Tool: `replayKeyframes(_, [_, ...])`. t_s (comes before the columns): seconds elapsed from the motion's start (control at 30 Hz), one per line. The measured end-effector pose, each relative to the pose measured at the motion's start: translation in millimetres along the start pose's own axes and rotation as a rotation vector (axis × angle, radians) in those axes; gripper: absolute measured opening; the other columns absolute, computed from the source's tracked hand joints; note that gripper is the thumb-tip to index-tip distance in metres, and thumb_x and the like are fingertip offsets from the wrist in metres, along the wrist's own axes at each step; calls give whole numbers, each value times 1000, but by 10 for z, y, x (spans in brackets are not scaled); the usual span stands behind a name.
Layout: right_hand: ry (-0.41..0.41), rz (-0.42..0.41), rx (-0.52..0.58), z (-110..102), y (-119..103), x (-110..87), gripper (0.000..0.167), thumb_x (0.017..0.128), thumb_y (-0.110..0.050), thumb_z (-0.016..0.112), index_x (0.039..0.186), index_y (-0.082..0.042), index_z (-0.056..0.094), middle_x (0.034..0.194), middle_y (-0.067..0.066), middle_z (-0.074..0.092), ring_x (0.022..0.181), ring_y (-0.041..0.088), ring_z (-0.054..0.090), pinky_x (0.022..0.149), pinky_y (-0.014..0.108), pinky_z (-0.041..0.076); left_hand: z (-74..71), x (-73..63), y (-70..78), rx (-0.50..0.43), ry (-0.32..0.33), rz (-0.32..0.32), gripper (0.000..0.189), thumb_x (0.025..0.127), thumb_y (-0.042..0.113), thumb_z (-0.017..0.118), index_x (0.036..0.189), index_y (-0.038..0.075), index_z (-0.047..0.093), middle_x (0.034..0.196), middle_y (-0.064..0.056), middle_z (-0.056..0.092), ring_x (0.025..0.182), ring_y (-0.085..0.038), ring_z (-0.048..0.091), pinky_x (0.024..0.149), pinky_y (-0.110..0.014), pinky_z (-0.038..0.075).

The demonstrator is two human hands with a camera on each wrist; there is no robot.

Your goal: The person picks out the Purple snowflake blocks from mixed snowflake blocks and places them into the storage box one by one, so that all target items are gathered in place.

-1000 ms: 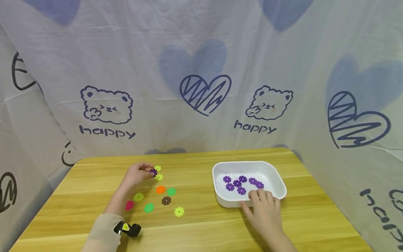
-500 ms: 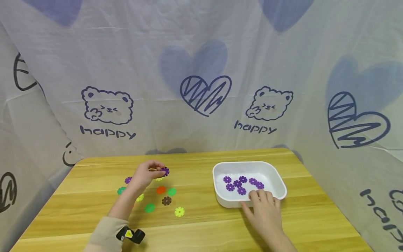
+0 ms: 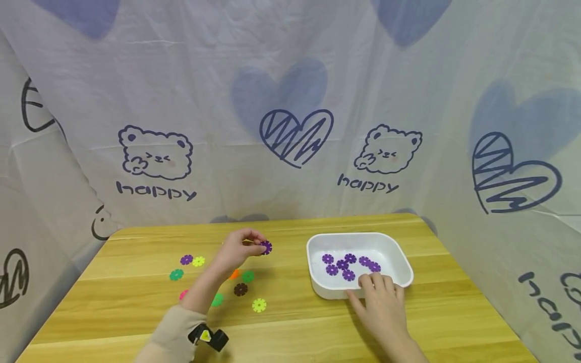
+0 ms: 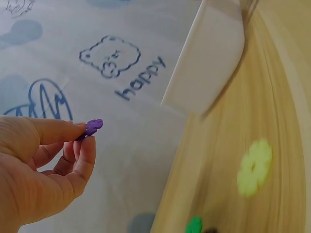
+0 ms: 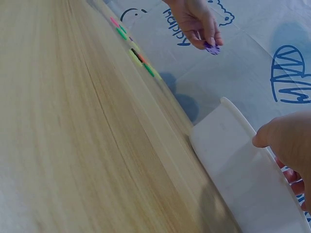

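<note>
My left hand (image 3: 236, 248) pinches a purple notched plastic disc (image 3: 266, 247) between thumb and fingertips, held above the table left of the white tub (image 3: 317, 288). In the left wrist view the same purple disc (image 4: 92, 127) is seen nearly edge-on. My right hand (image 3: 383, 307) grips the tub's near rim, with the thumb outside and the fingers over the edge; the right wrist view shows the thumb against the tub wall (image 5: 228, 160). Several purple discs (image 3: 342, 264) lie flat inside the tub, two of them overlapping at the right.
On the wooden table (image 3: 290, 333) left of the tub lie loose discs: purple (image 3: 186, 259), yellow (image 3: 198, 261), green (image 3: 176, 274), brown (image 3: 240, 289), another yellow (image 3: 259, 305) and others partly behind my left arm. A printed cloth (image 3: 218, 151) hangs behind the table.
My left hand has lifted the purple disc from beside the yellow discs and carried it right toward the tub. The right hand and the tub have stayed in place.
</note>
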State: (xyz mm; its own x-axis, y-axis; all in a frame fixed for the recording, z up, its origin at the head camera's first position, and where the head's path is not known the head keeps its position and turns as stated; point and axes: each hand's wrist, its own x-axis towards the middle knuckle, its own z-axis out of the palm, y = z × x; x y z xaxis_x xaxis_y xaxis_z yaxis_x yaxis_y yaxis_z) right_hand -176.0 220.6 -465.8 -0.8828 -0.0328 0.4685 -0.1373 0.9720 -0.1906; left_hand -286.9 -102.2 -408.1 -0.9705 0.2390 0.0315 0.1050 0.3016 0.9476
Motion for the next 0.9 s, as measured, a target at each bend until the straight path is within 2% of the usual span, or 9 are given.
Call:
replayKeyframes(0.4, [4, -2, -1, -3, -6, 2, 31, 84, -39, 73, 94, -15, 58, 97, 5, 55, 98, 28, 48, 88, 48, 38, 522, 176, 165, -19, -121, 54, 15, 87, 1, 68, 101, 1, 66, 92, -7, 61, 85, -16, 63, 77, -29, 58])
replayKeyframes(0.6, [13, -8, -3, 0, 2, 1, 31, 84, -40, 73, 94, -14, 58, 97, 4, 55, 97, 28, 48, 87, 48, 37, 796, 263, 223, -42, -175, 76, 15, 85, -3, 68, 100, -4, 66, 88, -7, 60, 80, -15, 62, 80, -37, 60])
replayKeyframes(0.67, [21, -13, -4, 5, 6, 0, 31, 83, -40, 73, 94, -14, 58, 96, 4, 55, 97, 28, 48, 87, 47, 37, 888, 294, 229, -41, -193, 82, 15, 84, -4, 68, 99, -4, 66, 85, -5, 59, 78, -14, 61, 79, -35, 60])
replayKeyframes(0.8, [27, -16, -5, 4, 2, -3, 31, 83, -39, 73, 93, -14, 58, 96, 5, 55, 97, 28, 48, 86, 47, 37, 1053, 344, 208, 6, -231, 105, 14, 83, -2, 70, 97, -1, 67, 84, -2, 59, 77, -12, 58, 72, -26, 58])
replayKeyframes(0.9, [26, -16, -5, 6, -1, -8, 31, 83, -39, 73, 93, -14, 58, 96, 5, 56, 97, 28, 49, 85, 47, 38, 1164, 374, 180, 80, -252, 122, 14, 82, 0, 72, 96, 0, 68, 82, -1, 61, 75, -10, 57, 67, -21, 54])
